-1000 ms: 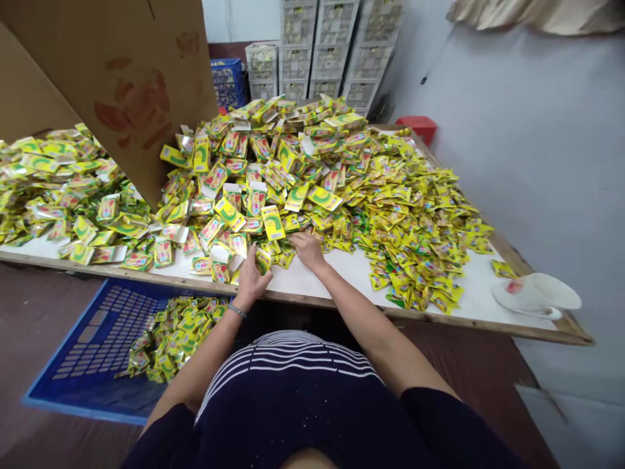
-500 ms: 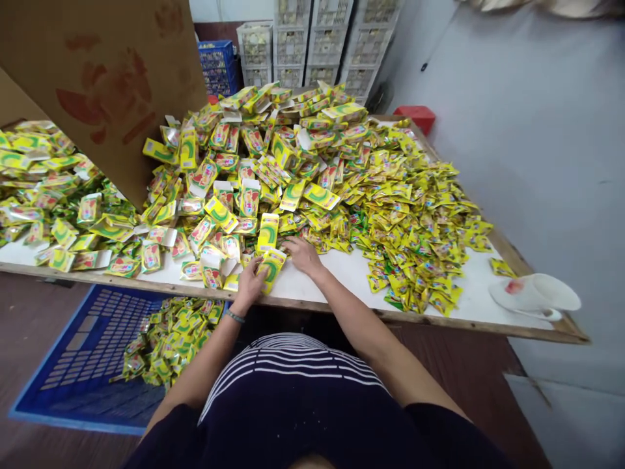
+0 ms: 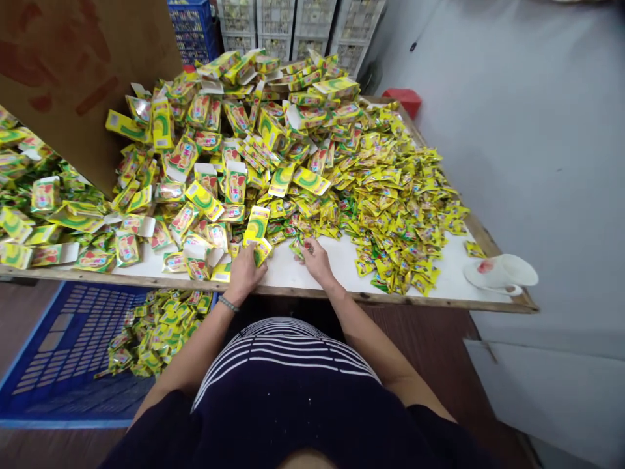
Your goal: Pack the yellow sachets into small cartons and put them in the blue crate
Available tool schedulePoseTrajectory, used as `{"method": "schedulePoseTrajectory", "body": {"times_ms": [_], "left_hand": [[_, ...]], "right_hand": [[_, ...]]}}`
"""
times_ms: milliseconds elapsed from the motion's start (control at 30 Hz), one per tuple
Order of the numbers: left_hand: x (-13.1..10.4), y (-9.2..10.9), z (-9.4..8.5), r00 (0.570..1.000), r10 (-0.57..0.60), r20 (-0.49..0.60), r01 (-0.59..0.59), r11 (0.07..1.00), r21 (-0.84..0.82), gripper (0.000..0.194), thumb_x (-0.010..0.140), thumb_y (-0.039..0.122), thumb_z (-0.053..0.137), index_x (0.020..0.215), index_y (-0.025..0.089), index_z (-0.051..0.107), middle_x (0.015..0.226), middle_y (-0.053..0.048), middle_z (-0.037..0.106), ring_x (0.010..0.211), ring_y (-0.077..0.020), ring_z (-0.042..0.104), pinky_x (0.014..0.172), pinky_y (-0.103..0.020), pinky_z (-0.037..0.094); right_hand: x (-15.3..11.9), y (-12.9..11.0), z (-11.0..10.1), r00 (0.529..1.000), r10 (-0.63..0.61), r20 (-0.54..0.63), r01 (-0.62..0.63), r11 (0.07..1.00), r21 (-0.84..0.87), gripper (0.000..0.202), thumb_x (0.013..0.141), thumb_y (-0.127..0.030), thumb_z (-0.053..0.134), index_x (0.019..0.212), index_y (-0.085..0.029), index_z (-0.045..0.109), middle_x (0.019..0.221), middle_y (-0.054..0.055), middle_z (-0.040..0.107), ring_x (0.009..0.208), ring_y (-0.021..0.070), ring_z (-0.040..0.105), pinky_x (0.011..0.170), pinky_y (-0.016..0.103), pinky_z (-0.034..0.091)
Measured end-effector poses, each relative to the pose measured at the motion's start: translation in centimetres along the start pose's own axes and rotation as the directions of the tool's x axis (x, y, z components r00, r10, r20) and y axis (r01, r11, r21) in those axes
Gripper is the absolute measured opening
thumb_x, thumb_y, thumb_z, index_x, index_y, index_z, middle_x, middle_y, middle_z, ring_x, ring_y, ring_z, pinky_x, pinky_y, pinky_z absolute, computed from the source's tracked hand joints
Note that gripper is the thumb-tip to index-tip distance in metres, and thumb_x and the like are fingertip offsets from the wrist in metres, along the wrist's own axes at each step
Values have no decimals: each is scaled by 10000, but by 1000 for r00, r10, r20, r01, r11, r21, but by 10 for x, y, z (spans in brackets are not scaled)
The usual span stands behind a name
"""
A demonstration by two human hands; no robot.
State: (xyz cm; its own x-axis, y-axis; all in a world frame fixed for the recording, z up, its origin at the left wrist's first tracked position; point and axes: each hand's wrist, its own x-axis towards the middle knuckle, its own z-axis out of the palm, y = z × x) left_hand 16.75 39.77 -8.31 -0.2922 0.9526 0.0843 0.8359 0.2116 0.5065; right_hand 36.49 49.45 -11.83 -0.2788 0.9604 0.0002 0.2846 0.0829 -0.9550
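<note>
My left hand (image 3: 245,272) is closed around a small yellow carton (image 3: 262,249) near the table's front edge. Just beyond it lies another yellow carton (image 3: 256,223) with a green curved band. To the right, my right hand (image 3: 318,262) pinches a small green and yellow packet (image 3: 297,247) a little above the white tabletop (image 3: 283,268). A heap of yellow cartons (image 3: 200,195), some with white flaps open, rises in front of my hands. Loose yellow packets (image 3: 390,208) spread to the right of that heap.
A big cardboard sheet (image 3: 97,85) stands upright at the left. Below the table edge sits a blue crate (image 3: 53,365) with cartons or packets inside. A white scoop (image 3: 502,272) lies at the right corner by the wall (image 3: 537,163). Stacked white crates (image 3: 276,26) stand behind.
My right hand has drawn back from the pile with a packet in its fingers. My left hand still holds the carton, now turned and more covered by the hand. The view has shifted.
</note>
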Motion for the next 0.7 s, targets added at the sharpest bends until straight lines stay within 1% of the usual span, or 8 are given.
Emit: {"method": "schedulePoseTrajectory", "body": {"times_ms": [100,167,233,300,367,533,633,700], "left_hand": [[-1,-3,0,996,-72,45,83,933,-350,330,871,391,595,1100,167,673,956,-83,729,849,-244,665,774,-336,505],[0,-4,0,989,-65,135,130,820,-557,357,847,491,624,960,160,696,848,-62,727,772,-222,659,709,-311,503],[1,-6,0,980,-40,194,164,710,-685,416,773,514,708,973,151,691,886,-65,740,799,-221,670,719,-305,514],[2,-7,0,974,-20,227,184,657,-731,486,716,491,768,1050,151,674,966,-71,747,849,-222,679,760,-309,527],[2,-7,0,967,12,253,184,657,-731,507,695,475,790,1065,152,665,999,-73,744,878,-220,679,786,-311,531],[3,-8,2,959,18,284,221,580,-784,539,669,480,810,1056,146,637,934,-66,742,838,-210,683,748,-303,535],[7,-10,0,960,-26,278,250,526,-813,560,649,481,823,1062,151,639,954,-68,747,826,-203,690,738,-299,535],[10,-12,-6,955,-81,287,290,472,-833,567,627,486,838,1044,149,655,927,-65,752,804,-203,698,738,-307,541]], "right_hand": [[-4,-11,-1,997,75,8,-75,979,187,455,754,-581,659,1010,-216,572,937,18,635,612,115,595,533,247,492],[-5,-22,0,999,34,1,-34,972,232,462,739,-570,689,1014,-212,591,861,8,635,658,133,587,590,265,511],[-1,-34,2,999,-41,6,39,977,209,425,766,-553,681,1002,-206,618,802,5,632,701,152,581,649,283,511],[8,-46,4,990,-135,46,130,987,97,371,791,-528,673,952,-195,654,769,2,628,702,153,561,677,286,487],[18,-55,5,966,-205,157,215,975,-49,292,822,-469,660,898,-188,689,743,-2,628,685,147,540,673,277,450],[33,-64,9,859,-285,426,420,868,-265,93,807,-192,657,860,-191,733,859,32,696,810,174,596,749,284,426],[36,-63,17,848,-269,458,424,861,-280,59,782,-213,704,828,-184,728,828,32,691,789,174,600,725,280,429],[39,-61,22,877,-236,418,345,916,-207,143,810,-313,701,874,-185,718,792,16,683,737,162,597,685,271,443]]}}
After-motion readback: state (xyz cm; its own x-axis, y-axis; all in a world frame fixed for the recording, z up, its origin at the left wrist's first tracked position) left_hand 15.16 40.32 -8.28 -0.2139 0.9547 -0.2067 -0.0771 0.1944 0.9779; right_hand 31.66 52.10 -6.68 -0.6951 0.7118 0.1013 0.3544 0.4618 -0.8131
